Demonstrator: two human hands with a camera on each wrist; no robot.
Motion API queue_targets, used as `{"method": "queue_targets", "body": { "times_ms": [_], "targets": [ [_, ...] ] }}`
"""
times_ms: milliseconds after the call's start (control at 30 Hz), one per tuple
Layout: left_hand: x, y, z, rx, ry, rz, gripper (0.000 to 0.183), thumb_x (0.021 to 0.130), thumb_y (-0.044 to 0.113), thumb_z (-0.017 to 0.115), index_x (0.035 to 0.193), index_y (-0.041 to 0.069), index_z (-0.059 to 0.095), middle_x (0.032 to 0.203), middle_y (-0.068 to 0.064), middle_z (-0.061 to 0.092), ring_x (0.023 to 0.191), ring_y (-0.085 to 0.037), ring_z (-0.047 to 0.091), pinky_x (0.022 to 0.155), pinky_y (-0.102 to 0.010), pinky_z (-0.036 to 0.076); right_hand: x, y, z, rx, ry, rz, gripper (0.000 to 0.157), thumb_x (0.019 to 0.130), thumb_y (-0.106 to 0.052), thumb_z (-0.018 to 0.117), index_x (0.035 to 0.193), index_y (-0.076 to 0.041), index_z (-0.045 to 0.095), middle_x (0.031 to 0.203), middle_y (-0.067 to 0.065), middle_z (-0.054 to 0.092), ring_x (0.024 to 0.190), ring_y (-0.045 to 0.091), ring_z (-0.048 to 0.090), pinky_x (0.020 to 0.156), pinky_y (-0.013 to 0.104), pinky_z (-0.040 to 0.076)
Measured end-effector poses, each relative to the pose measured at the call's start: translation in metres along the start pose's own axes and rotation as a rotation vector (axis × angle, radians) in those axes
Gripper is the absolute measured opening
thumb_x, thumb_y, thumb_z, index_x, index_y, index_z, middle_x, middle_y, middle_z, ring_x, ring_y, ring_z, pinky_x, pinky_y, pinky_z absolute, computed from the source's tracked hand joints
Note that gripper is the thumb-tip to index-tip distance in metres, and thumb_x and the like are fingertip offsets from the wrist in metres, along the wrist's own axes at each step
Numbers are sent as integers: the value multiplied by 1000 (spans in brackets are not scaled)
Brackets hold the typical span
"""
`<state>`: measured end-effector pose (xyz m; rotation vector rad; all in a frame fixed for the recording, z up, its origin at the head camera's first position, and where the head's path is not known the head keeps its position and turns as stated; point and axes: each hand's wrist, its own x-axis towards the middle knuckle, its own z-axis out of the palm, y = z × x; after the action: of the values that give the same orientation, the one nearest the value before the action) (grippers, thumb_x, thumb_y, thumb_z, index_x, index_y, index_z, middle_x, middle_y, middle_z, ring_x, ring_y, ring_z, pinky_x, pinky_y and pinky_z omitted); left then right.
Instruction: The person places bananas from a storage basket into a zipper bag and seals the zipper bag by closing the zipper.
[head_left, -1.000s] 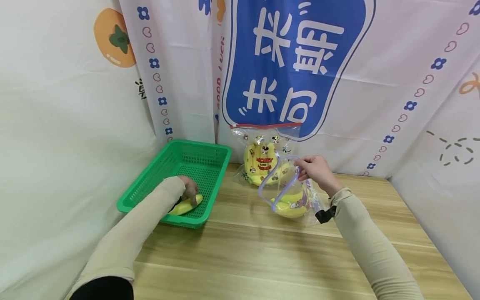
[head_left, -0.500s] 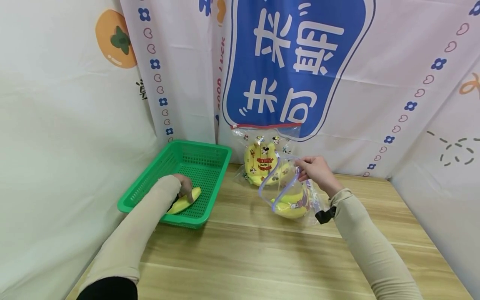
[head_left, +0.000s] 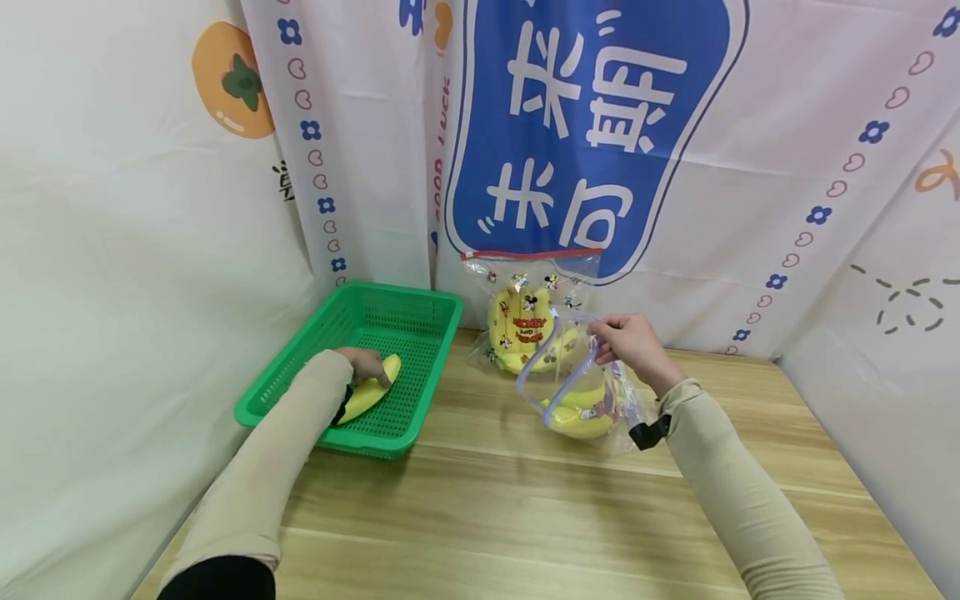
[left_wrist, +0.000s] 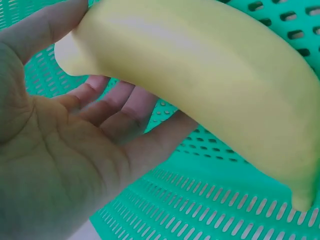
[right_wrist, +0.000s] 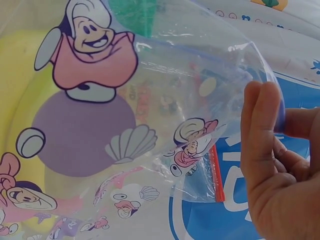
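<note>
In the green basket, my left hand [head_left: 365, 365] holds a yellow banana [head_left: 369, 395]. The left wrist view shows the thumb on one side of the banana [left_wrist: 200, 65] near one end, with the fingers [left_wrist: 127, 112] bent along its other side. My right hand [head_left: 630, 337] pinches the purple zip edge of a clear zip bag [head_left: 558, 379], whose mouth gapes toward the basket. Yellow bananas [head_left: 583, 412] lie inside that bag. Seen from the right wrist, thumb and fingers [right_wrist: 262, 125] meet on the film of the bag, printed with cartoon figures [right_wrist: 97, 37].
Behind the open bag, a second zip bag [head_left: 525, 321] with a red zip leans against the printed cloth [head_left: 750, 233], holding yellow bananas. The green basket [head_left: 442, 367] stands on the wooden table [head_left: 480, 517] at left. White cloth walls [head_left: 150, 250] flank both sides.
My left hand has shifted slightly left and back within the basket, and the banana has turned so its far end points more toward the back. The right hand and bag stay put.
</note>
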<state>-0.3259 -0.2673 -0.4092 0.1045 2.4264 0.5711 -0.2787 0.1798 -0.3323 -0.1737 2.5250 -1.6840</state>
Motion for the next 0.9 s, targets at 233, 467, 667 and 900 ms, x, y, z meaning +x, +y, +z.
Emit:
{"method": "queue_targets", "body": {
  "times_ms": [233,467,667,900],
  "targets": [
    [2,-4,-1,-82,-5,33,56,94,29,58,131,-5,33,110,-20,48,78,-22,48,74,-36,46,1,2,0,2,1,-10,35,97,-19,55,106,13,62,68,6,61,55,10,60,60,29,56],
    [1,-2,-2,-289,-68,33,71,96,26,55,148,-1,14,131,-28,42,116,-41,48,89,-56,44,1,1,1,7,8,1,33,97,-19,54,104,12,62,66,6,61,54,11,59,59,30,56],
    [-1,0,-2,-408,-78,39,72,97,26,53,150,5,9,137,-27,37,124,-44,41,91,-59,42,0,1,1,1,12,3,32,96,-19,54,104,11,63,67,6,60,54,11,59,61,33,56],
    [-6,-2,-7,-463,-12,133,73,98,31,50,149,3,4,139,-29,30,128,-50,31,91,-60,41,2,4,2,-2,5,-14,31,95,-18,54,103,11,63,66,6,62,54,11,60,62,35,57]
  ]
}}
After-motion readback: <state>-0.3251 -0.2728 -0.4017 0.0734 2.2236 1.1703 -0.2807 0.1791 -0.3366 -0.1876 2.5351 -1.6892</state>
